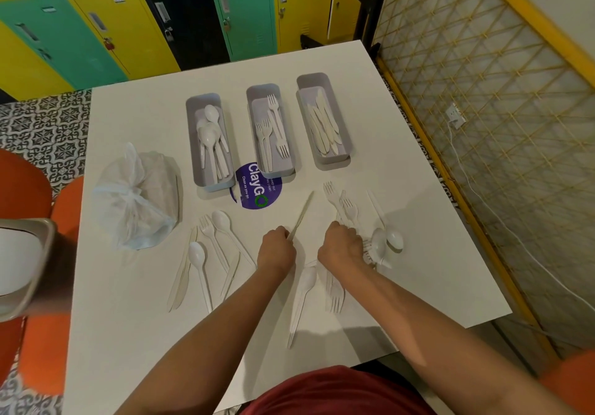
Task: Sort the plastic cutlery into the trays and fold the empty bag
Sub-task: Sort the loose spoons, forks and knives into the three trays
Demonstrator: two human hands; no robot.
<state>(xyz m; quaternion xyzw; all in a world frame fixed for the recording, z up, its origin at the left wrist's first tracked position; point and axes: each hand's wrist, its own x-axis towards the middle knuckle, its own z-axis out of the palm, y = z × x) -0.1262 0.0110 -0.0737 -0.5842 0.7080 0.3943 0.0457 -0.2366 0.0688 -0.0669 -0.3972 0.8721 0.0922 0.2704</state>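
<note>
Left hand [277, 249] gripping slim white knife [302, 213], right hand [341, 244] clutching forks [343, 204]

There is only the one view, worn on the person's head, looking forward and steeply down over a white table [135, 334]. It sits close enough that both forearms enter from the bottom edge. The wide lens bows the table's sides outward. The far rim meets a bank of lockers [199, 12]; a lattice screen [476, 92] fills the right, and what may be a chair blurs at left.
</note>
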